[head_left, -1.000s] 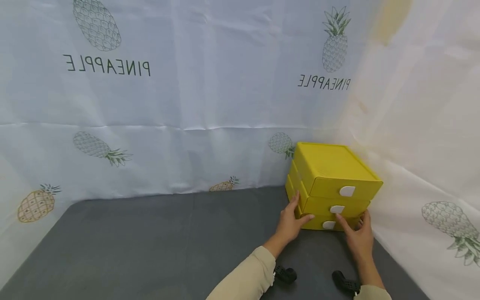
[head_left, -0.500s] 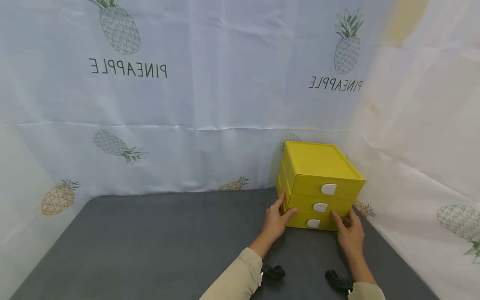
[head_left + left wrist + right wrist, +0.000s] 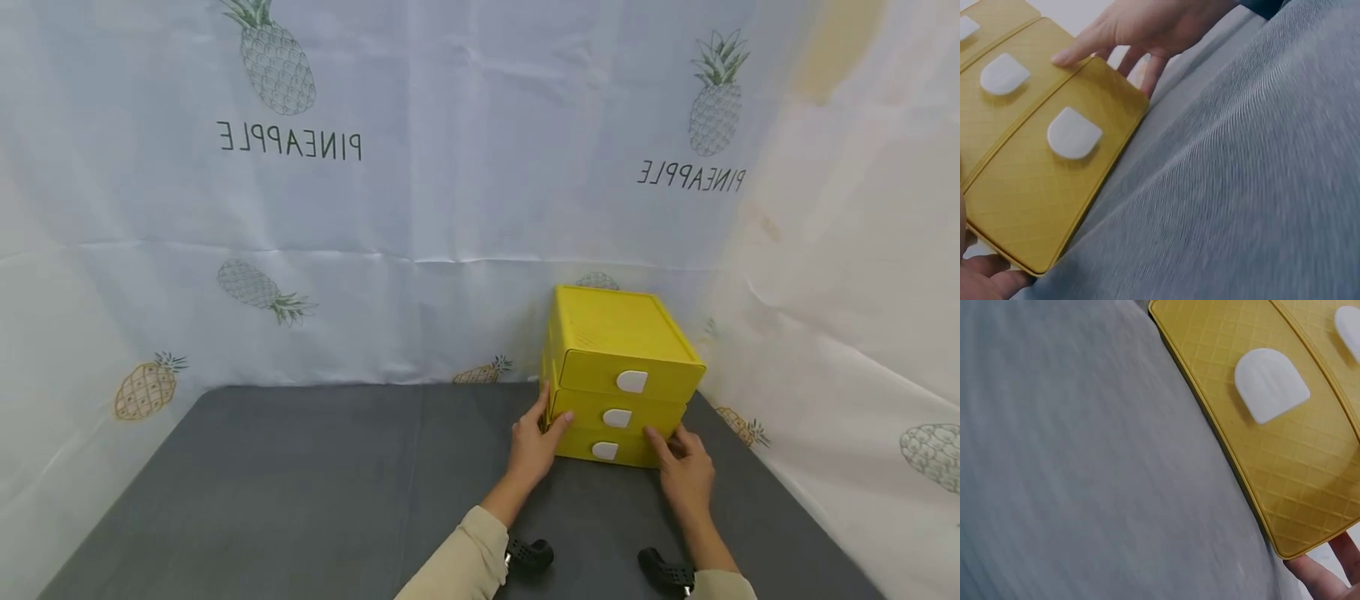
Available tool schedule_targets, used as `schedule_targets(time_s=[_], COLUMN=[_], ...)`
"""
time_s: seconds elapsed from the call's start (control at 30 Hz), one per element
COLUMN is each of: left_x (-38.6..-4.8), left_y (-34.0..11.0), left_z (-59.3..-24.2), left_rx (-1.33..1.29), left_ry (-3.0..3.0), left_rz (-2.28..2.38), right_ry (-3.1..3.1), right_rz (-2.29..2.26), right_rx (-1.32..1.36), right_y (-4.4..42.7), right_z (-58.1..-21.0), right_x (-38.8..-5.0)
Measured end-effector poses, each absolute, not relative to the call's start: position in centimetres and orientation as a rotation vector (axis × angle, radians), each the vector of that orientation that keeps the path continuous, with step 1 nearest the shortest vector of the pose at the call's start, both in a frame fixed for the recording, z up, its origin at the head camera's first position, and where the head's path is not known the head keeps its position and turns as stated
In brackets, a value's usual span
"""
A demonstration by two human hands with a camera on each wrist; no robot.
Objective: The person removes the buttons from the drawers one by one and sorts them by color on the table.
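A yellow three-tier drawer unit (image 3: 626,329) stands upright on the grey surface, its drawers closed and each fitted with a white tab handle (image 3: 632,382). The left hand (image 3: 531,446) grips its left side low down, thumb on the front face and fingers along the side wall. On the opposite side the right hand (image 3: 686,475) holds the lower right corner, its thumb on the front. Both hands show in the left wrist view, the right hand (image 3: 1154,28) at the top and part of the left hand (image 3: 988,275) at bottom left. Some fingers are hidden behind the unit.
A dark grey cloth-covered table (image 3: 300,483) stretches to the left. White fabric (image 3: 465,192) printed with pineapples hangs behind and along the right side, close to the unit. Black curved devices (image 3: 531,554) sit at the wrists.
Both hands have shifted the drawer unit to the left, away from the right-hand fabric, keeping their hold on it. The head view has turned slightly to the left.
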State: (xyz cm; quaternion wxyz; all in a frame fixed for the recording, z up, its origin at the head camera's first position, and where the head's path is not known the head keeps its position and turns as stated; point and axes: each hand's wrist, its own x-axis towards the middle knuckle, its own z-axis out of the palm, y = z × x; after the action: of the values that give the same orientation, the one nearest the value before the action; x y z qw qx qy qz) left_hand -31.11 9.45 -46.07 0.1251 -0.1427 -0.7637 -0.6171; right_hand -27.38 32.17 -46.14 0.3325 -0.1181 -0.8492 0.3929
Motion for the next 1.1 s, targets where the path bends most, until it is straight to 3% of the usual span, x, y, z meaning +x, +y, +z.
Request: schedule_targets(time_s=[1.1], left_x=[-28.4], left_y=[-2.3], left_z=[-46.0], left_rx=[-0.293], left_ry=[-2.193], left_rz=[-1.746], right_ry=[-2.188], right_rz=[1.215], right_rx=[-0.098], right_y=[22.0], right_z=[-46.5], right_x=[-27.9])
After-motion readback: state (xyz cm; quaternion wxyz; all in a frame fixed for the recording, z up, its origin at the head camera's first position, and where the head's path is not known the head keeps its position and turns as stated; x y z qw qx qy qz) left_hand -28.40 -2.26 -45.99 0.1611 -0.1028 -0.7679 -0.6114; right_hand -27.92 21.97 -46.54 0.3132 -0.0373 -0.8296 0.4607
